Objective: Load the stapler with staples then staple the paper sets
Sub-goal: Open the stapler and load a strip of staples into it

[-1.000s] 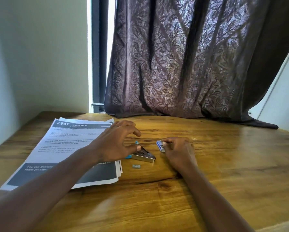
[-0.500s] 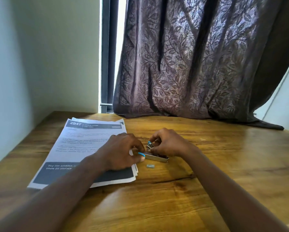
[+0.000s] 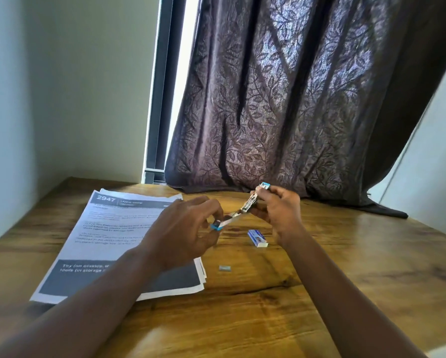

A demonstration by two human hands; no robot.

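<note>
A small metal stapler (image 3: 238,211) with blue ends is held above the wooden table (image 3: 346,267), hinged wide open. My left hand (image 3: 183,233) pinches its lower blue end. My right hand (image 3: 278,213) grips the raised upper arm near the other blue tip. A small blue and white staple box (image 3: 257,237) lies on the table just under my right hand. A short strip of staples (image 3: 224,268) lies nearer to me. A stack of printed paper (image 3: 108,239) headed "2947" lies to the left, partly under my left forearm.
A dark patterned curtain (image 3: 294,99) hangs over the table's far edge. A pale wall stands at the left, with a window frame (image 3: 160,99) beside the curtain. The table's left edge runs close to the papers.
Both hands lifted the stapler off the table and swung it open. The staple box, held in my right hand one second ago, now lies on the table. The view has shifted.
</note>
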